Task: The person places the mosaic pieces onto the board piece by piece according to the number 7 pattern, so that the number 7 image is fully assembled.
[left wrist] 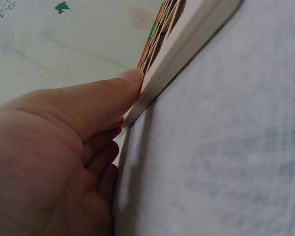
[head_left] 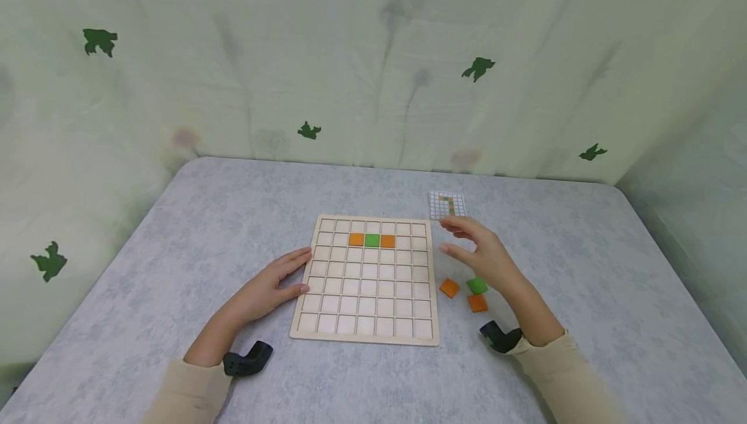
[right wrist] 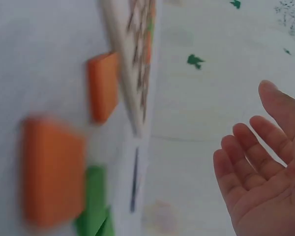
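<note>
A wooden grid board (head_left: 296, 320) lies on the table with an orange tile (head_left: 356, 239), a green tile (head_left: 371, 240) and another orange tile (head_left: 388, 241) side by side in its second row from the far edge. My left hand (head_left: 265, 291) rests at the board's left edge; the left wrist view shows its thumb (left wrist: 101, 101) touching the rim. To the right of the board my right hand (head_left: 481, 252) hovers above the table, fingers relaxed and holding nothing. Beneath it lie loose orange tiles (head_left: 449, 288) (right wrist: 54, 172) and green (right wrist: 95, 196) ones.
A small printed pattern card (head_left: 447, 205) with a coloured grid lies beyond the board's far right corner. Grey table surface (head_left: 222, 216) surrounds the board. Behind it hangs a pale cloth (head_left: 350, 54) with dark green bird shapes. A black wrist device (head_left: 248, 359) sits at each wrist.
</note>
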{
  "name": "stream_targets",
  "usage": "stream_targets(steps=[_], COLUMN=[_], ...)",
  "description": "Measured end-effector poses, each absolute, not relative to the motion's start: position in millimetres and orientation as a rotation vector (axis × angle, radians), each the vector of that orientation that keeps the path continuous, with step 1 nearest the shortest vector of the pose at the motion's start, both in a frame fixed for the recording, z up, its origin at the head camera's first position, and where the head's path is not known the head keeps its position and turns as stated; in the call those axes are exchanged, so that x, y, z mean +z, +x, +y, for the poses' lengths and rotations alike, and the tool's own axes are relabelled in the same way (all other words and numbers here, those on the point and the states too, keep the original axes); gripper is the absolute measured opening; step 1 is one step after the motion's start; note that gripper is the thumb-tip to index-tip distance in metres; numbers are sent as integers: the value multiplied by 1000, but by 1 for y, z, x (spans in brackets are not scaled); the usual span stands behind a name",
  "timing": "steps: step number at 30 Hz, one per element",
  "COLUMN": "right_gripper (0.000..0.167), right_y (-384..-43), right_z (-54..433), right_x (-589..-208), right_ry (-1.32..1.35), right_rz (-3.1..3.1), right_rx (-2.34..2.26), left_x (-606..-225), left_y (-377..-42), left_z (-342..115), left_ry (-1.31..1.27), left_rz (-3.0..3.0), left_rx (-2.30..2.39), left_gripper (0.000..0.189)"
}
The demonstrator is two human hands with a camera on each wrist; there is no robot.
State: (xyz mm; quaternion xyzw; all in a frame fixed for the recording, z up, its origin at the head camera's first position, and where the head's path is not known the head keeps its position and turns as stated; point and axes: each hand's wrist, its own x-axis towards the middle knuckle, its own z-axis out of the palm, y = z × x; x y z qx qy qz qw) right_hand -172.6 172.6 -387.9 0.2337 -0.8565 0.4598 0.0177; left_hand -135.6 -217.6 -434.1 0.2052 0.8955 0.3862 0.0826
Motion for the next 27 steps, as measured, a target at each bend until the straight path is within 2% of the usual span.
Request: stream_targets(steps=[14,27], right_gripper=[44,29], right_y=[-151,-149], right_z=[234,245], right_x=[-424,-435], right_ry=[538,504], right_rz=[-2826,-2936], right_rx=[1264,996], left_x=[-433,-433], left_y=[-135,-135], left_z=[-218,-218], left_ry=[613,603], left_rz=[2667,2655], left_rx=[1156,1165], left_gripper=[66,66])
